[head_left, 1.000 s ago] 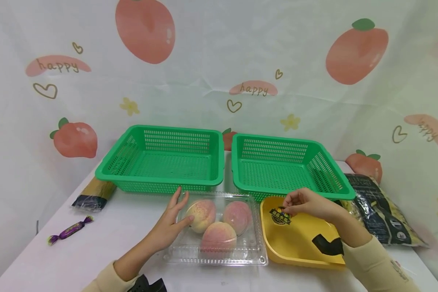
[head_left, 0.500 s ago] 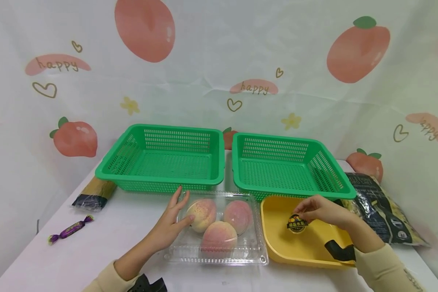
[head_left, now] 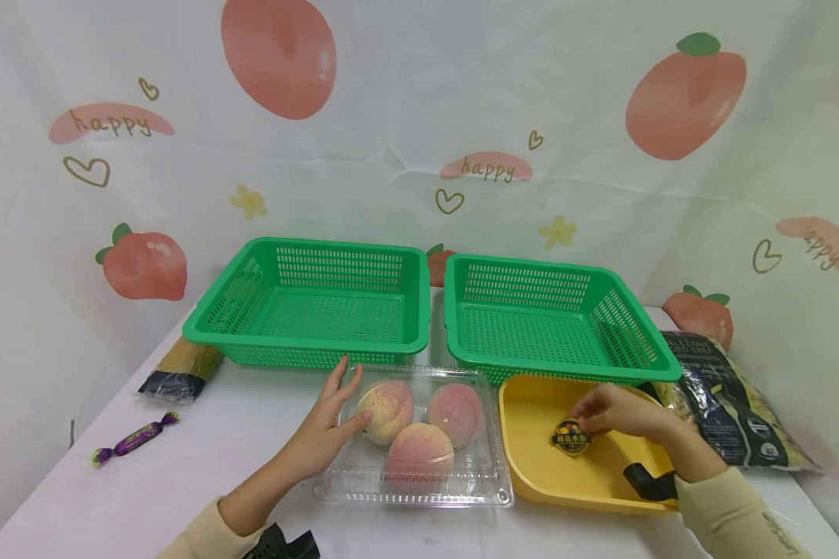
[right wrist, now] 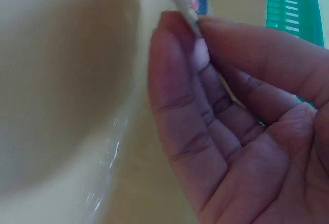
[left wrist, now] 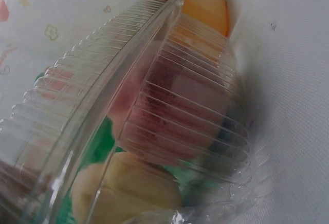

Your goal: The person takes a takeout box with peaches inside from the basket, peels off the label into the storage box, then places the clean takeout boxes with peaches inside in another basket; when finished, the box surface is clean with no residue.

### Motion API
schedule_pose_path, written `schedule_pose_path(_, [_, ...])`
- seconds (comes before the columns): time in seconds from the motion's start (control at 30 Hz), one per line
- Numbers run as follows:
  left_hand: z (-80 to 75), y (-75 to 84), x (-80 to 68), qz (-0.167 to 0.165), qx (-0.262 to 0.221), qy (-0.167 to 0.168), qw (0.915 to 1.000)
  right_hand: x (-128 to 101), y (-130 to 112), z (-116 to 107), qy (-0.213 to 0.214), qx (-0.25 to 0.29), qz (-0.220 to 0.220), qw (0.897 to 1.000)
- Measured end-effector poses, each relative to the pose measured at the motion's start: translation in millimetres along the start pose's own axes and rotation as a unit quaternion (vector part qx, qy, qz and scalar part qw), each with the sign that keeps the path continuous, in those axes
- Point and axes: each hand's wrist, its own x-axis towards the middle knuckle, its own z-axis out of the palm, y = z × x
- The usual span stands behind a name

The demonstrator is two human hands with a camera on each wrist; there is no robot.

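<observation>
Sticker (head_left: 571,437) first: a round dark label with gold print, pinched by its upper edge between my right hand's (head_left: 618,413) thumb and fingertips (right wrist: 180,29). In the right wrist view the grip reads plainly, fingers curled and closed on the thin edge, the label seen almost edge-on. It hangs just below and to the left of my fingers, low over the floor of the yellow tray (head_left: 531,473), inside its walls; I cannot tell whether its lower edge touches the tray yet. So the label lies straight under my grip, face turned up towards me, and the tray floor is directly beneath it.

My left hand (head_left: 328,431) rests on the left side of the clear clamshell box (head_left: 419,489), fingers straight and relaxed along its lid, thumb against the front of the nearest fruit's dome, clasping nothing. Three peaches (head_left: 419,450) sit inside the box, two behind and one in front. From the left wrist view I see only the ribbed clear plastic (left wrist: 169,106) with the fruit blurred behind it. The box lies just left of the tray, touching or nearly so.

Behind them stand two green baskets (head_left: 308,341) side by side. A dark snack bag (head_left: 734,411) lies to the right, and a purple wrapped candy (head_left: 134,441) and a pasta packet (head_left: 182,371) lie to the left on the white table (head_left: 182,481).
</observation>
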Motion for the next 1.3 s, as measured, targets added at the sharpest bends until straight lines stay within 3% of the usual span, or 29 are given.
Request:
schedule_pose_path(0.4, [0.5,1.5,-1.0,0.003,-0.007,0.012,0.9999,-2,0,1,0.008,-0.007,0.014,1.000])
schedule_pose_path(0.53, [2.5,-0.2,-3.7,0.017,-0.036,0.075,0.9964,-4,0,1,0.010,-0.015,0.011,1.000])
schedule_pose_path(0.67, [1.2,0.5,-9.4,0.053,-0.050,0.150,0.9860,-8,-4,-1,0.019,-0.040,0.004,0.999])
schedule_pose_path(0.83, [-12.0,7.4,-18.1,0.107,0.010,0.190,0.9759,-22,-17,-3,0.053,-0.083,0.012,0.995])
schedule_pose_path(0.97, [-34.1,12.9,-23.6,0.131,0.120,0.199,0.9639,-34,-32,-1,0.109,-0.127,0.012,0.986])
schedule_pose_path(1.07, [-54.9,15.3,-27.7,0.123,0.253,0.179,0.9428,-41,-43,5,0.158,-0.184,0.021,0.970])
schedule_pose_path(1.17, [-74.2,16.5,-31.6,0.116,0.386,0.167,0.8998,-46,-52,13,0.195,-0.249,0.043,0.948])
schedule_pose_path(1.3, [-94.6,16.5,-35.3,0.118,0.482,0.190,0.8473,-54,-57,21,0.256,-0.337,0.047,0.905])
